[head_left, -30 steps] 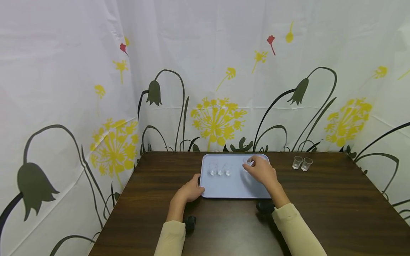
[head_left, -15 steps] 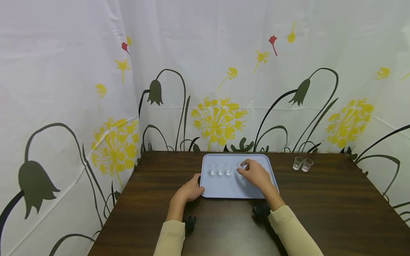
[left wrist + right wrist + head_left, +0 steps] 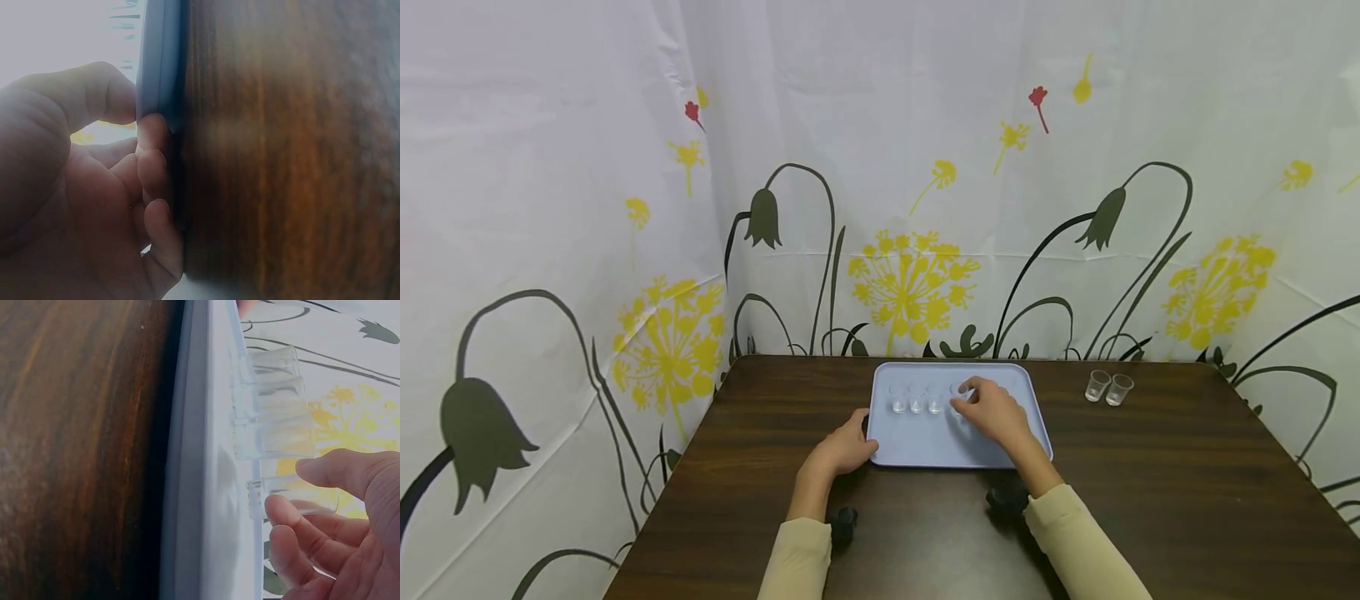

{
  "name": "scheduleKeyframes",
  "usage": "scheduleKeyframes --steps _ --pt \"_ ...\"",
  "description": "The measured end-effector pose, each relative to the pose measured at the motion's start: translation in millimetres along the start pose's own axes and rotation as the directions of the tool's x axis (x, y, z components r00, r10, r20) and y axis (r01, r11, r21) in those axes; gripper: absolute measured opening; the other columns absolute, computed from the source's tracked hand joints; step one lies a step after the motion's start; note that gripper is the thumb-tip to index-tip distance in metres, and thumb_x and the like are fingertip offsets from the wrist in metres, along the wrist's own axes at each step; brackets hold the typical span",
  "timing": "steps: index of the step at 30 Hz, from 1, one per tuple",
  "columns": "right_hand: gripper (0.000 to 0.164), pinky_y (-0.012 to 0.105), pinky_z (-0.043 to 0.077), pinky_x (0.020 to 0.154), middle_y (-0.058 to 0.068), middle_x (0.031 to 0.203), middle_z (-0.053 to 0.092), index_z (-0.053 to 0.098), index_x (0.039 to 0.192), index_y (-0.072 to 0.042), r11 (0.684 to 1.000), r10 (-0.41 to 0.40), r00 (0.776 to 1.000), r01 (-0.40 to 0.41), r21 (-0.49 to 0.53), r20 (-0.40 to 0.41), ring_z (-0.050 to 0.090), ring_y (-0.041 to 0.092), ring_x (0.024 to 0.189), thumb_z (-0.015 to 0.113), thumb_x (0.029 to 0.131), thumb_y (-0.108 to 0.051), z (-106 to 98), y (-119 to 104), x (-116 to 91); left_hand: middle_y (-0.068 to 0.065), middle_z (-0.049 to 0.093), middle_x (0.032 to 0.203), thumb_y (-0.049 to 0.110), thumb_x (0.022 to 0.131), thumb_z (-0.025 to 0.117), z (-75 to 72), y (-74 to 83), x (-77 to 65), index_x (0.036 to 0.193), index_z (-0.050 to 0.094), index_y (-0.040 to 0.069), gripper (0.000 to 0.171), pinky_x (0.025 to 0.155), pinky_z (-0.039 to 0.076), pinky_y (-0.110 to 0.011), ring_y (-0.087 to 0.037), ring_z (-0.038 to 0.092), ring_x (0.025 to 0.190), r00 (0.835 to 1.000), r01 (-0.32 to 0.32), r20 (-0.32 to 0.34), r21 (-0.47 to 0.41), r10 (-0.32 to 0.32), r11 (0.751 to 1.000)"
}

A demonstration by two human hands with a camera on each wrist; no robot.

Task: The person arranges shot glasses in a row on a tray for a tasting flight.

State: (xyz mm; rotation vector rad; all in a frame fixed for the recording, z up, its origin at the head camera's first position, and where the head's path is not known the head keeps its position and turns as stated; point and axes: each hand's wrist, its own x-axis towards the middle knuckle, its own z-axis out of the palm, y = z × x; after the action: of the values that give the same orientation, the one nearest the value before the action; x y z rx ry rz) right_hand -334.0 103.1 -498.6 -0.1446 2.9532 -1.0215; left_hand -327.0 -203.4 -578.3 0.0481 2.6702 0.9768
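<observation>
On the tray [image 3: 917, 442], a fourth clear cup [image 3: 290, 486] beside the row

At the right end of the row of three clear cups [image 3: 917, 402], which stand close together on the left part of the tray, the right hand [image 3: 996, 415] has its thumb and fingers [image 3: 281, 509] around the fourth clear cup, pinching it by the sides. This cup is upright over the tray, just beside the row. Whether its base touches the tray or is slightly above it, I cannot tell. At the left rim of the tray, the left hand [image 3: 846, 447] grips the edge, with the thumb on top and the other fingers curled against the side. To the right of the tray, two clear cups [image 3: 1097, 386] stand on the counter [image 3: 1187, 450], near its far edge.

For doing this placing well, I think the pinch should be gentle, because a light cup could tip easily. It seems best to set the base flat on the tray, in line with the row, before the fingers open. The thumb is on the row's side, so it needs some room: if it opens too widely, it may push the neighbour cup. A firm left hand should help the tray not to slide
</observation>
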Motion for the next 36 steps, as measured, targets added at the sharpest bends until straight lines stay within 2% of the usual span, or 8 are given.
scheduleKeyframes --steps 7,21,28,36 --pt "0.034 0.038 0.047 0.067 0.001 0.101 0.080 0.075 0.120 -0.016 1.000 0.002 1.000 -0.003 0.021 0.020 0.070 0.018 0.085 0.076 0.096 -0.041 0.8 0.6 -0.5 -0.005 0.063 0.089 0.032 0.098 0.064 -1.3 3.3 -2.0 0.167 0.032 0.010 0.079 0.062 0.044 -0.037 -0.021 0.057 0.068 1.000 -0.017 -0.001 0.009 0.017 1.000" --pt "0.034 0.036 0.048 0.066 0.001 0.100 0.080 0.075 0.121 -0.016 0.999 0.009 0.999 -0.010 0.049 0.031 0.069 0.017 0.082 0.076 0.096 -0.040 5.2 3.6 1.8 -0.006 0.062 0.088 0.031 0.099 0.063 1.6 1.2 0.3 0.167 0.033 0.010 0.077 0.063 0.043 -0.037 -0.021 0.056 0.069 1.000 -0.008 -0.009 0.026 0.008 1.000" --pt "0.034 0.036 0.047 0.066 0.002 0.101 0.080 0.075 0.121 -0.016 0.999 0.008 1.000 -0.009 0.051 0.028 0.069 0.017 0.082 0.076 0.096 -0.039 4.9 1.0 2.3 -0.007 0.061 0.089 0.030 0.100 0.061 -0.6 7.2 -7.4 0.167 0.032 0.008 0.076 0.063 0.043 -0.036 -0.021 0.055 0.069 1.000 -0.016 -0.025 0.037 0.017 0.999" --pt "0.034 0.036 0.047 0.066 0.003 0.102 0.081 0.075 0.121 -0.015 0.998 0.006 0.999 -0.008 0.055 0.035 0.070 0.017 0.084 0.076 0.096 -0.039 5.1 -1.2 1.8 -0.005 0.062 0.088 0.030 0.099 0.062 -0.7 3.9 -3.8 0.167 0.033 0.009 0.077 0.061 0.043 -0.036 -0.020 0.056 0.068 1.000 -0.002 -0.017 0.030 0.002 1.000"
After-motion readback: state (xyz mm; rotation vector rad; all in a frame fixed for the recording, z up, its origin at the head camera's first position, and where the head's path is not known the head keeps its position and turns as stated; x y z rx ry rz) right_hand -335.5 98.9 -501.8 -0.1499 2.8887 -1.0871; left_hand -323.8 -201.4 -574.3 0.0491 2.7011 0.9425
